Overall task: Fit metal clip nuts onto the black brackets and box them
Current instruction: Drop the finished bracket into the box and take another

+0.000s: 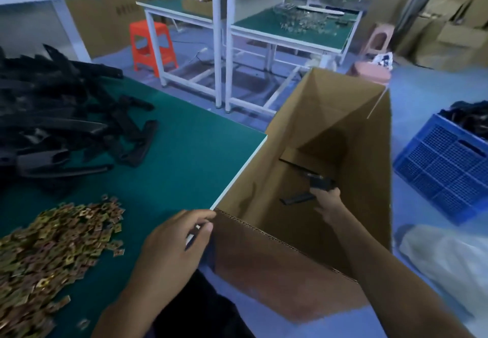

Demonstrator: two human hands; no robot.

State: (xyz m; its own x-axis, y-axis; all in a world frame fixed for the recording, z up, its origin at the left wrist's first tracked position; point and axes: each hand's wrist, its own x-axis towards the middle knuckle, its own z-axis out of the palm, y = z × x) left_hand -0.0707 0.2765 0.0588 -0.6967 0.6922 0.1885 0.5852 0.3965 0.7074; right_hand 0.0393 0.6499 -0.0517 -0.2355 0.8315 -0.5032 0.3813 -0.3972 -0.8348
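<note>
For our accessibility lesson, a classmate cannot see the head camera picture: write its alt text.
A person's right hand holds a black bracket deep inside an open cardboard box beside a green table, the left hand at the box's near corner. On the table lie a pile of brackets and a heap of metal clip nuts.

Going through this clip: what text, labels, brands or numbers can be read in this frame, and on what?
No text can be read.
Dark print on the cardboard carton at the back left: too blurred to read.
The open cardboard box, where the right hand holds a black bracket: no print shows.
The blue crate: no label shows.
</note>
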